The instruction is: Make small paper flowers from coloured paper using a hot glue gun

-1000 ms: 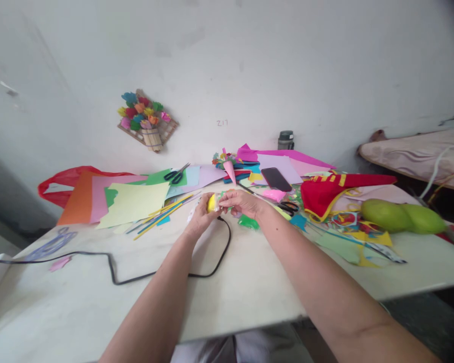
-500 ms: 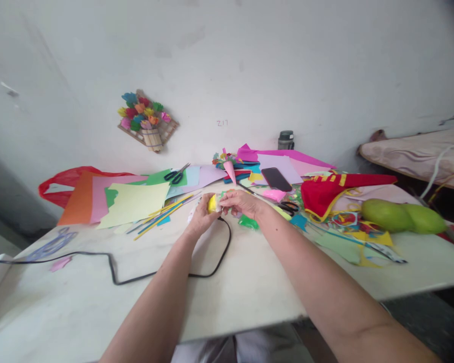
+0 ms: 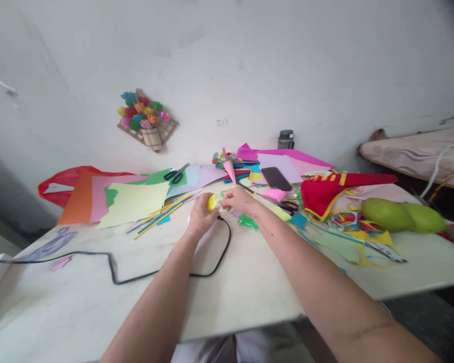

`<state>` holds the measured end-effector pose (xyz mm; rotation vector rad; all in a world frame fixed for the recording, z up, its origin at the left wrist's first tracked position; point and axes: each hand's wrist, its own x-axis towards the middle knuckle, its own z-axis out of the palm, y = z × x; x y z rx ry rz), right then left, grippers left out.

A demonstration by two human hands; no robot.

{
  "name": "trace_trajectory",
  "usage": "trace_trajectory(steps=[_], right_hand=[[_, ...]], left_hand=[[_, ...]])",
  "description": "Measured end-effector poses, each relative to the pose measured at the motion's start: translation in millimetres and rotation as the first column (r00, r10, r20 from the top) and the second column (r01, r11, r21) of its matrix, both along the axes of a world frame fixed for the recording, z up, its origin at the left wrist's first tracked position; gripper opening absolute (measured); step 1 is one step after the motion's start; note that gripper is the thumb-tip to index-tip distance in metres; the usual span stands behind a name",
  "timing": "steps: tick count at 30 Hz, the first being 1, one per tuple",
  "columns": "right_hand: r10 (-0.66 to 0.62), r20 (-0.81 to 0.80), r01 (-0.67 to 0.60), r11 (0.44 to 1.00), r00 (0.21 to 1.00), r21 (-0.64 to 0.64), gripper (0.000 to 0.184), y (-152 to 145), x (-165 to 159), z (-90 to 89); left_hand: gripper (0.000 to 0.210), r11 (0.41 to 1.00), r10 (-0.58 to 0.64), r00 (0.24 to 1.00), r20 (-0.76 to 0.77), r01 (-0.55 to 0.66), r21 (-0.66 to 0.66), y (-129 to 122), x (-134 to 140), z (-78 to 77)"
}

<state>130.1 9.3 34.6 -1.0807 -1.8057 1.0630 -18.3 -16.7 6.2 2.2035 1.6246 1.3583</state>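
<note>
Above the middle of the table, my left hand (image 3: pixel 201 216) is closed around a small yellow packet (image 3: pixel 212 203) wrapped in clear plastic. My right hand (image 3: pixel 240 198) pinches the clear plastic at the packet's right side; its fingertips partly hide that end. Just right of and below my right fingers lies a shiny green packet (image 3: pixel 247 222). A pink packet (image 3: pixel 274 195) rests farther right, near black-handled scissors (image 3: pixel 288 206). Below my hands a black cable (image 3: pixel 229 239) curves across the table, its plug end close under the yellow packet.
Coloured paper sheets (image 3: pixel 136 204) and thin sticks (image 3: pixel 162 217) lie to the left, with scissors (image 3: pixel 176 175) on top. A phone (image 3: pixel 276 179), a pink paper cone (image 3: pixel 229 170), red cloth (image 3: pixel 320 196) and green fruit (image 3: pixel 386 214) are at the back and right. A bottle (image 3: pixel 286 139) stands by the wall.
My right fingers have shifted slightly on the clear plastic, and more of the yellow packet's wrapping shows between my hands. The other things stay where they were.
</note>
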Motion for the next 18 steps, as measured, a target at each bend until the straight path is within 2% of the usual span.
trace_trajectory(steps=[3,5,7,9,12,14,18], right_hand=[[-0.083,0.138,0.07,0.993,0.987,0.097,0.006,3.5,-2.4,-3.1],[-0.124,0.175,0.098,0.984,0.977,0.148,0.006,5.7,-4.2,-6.0],[-0.148,0.142,0.124,0.978,0.979,0.169,0.004,6.1,-6.2,-7.9],[-0.171,0.102,0.149,0.97,0.98,0.193,0.011,4.1,-8.0,-7.6],[-0.198,0.12,0.158,0.946,0.973,0.283,0.01,-1.4,-9.7,-3.8],[-0.204,0.137,0.151,0.934,0.969,0.325,0.007,-3.4,-10.3,-2.0],[-0.196,0.084,0.154,0.922,0.977,0.355,0.012,1.1,-11.2,-5.4]], left_hand=[[0.034,0.999,0.011,1.0,0.001,-0.011,0.031,0.6,0.0,0.2],[0.035,1.0,0.014,1.0,0.014,-0.014,0.026,1.7,-1.1,-0.3],[0.036,1.0,0.005,0.999,0.041,-0.005,0.004,3.2,-3.3,-1.4],[0.036,1.0,-0.017,0.997,0.075,0.019,-0.021,5.0,-5.7,-3.0],[0.036,0.998,-0.043,0.992,0.118,0.048,-0.039,7.1,-8.2,-5.1],[0.036,0.998,-0.041,0.989,0.14,0.048,-0.045,7.6,-8.7,-5.8],[0.035,0.997,-0.026,0.982,0.187,0.039,-0.068,7.0,-7.5,-5.0]])
